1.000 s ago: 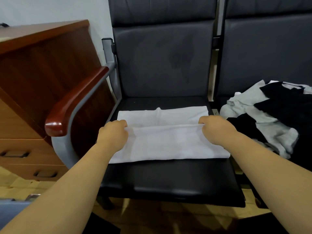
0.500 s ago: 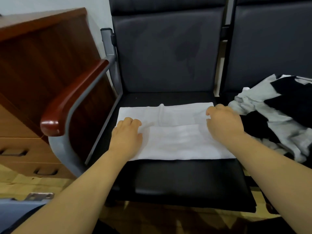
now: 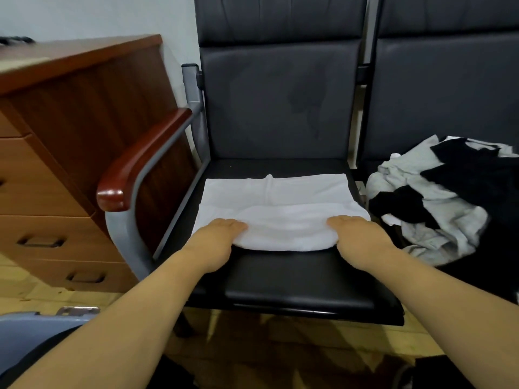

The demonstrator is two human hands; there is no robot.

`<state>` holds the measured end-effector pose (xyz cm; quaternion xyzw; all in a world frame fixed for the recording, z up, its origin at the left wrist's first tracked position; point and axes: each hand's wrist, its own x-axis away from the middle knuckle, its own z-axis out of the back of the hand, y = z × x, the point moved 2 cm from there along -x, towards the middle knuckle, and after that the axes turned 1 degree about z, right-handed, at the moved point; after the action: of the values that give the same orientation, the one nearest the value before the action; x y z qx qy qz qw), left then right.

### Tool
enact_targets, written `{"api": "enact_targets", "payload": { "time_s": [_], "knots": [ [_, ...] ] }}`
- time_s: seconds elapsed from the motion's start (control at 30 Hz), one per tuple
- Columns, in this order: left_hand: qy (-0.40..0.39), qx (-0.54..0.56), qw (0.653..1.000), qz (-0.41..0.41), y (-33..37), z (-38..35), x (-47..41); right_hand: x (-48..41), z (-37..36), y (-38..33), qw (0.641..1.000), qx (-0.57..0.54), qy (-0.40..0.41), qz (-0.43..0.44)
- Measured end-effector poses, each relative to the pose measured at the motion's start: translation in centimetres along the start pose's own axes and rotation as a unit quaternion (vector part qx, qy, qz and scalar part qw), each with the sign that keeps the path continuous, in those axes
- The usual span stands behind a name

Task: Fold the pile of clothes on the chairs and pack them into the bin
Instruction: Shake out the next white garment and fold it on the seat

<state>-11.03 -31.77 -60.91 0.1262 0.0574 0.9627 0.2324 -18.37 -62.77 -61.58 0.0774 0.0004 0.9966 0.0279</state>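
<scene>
Cloth lies folded on the seat. Left hand and right hand grip its near edge, fingers curled. Pile lies beyond the seat's right edge.

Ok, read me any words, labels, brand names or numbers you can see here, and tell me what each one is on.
None: there is no readable text in view.
White cloth on the chair seat, held at its near edge by the left hand and right hand: plain, no tag showing.
Pile of clothes: black and grey, no print visible.
Wooden drawer unit: no label.
</scene>
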Motion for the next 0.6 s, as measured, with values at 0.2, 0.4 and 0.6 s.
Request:
{"api": "enact_targets", "payload": {
  "time_s": [0.2, 0.4, 0.6],
  "knots": [
    [0.050, 0.001, 0.998, 0.048, -1.3, 1.8, 1.6, 1.3, 0.4, 1.2, 0.997, -0.028, 0.063, -0.014],
    [0.076, 0.030, 0.995, 0.048, -2.5, 5.8, 4.1, 3.2, 5.0, 1.0, 0.986, -0.162, 0.030, 0.017],
    [0.136, 0.069, 0.983, 0.098, -2.9, 7.8, 3.3, 2.2, 7.7, 1.7, 0.962, -0.259, 0.084, -0.025]
  ]
}}
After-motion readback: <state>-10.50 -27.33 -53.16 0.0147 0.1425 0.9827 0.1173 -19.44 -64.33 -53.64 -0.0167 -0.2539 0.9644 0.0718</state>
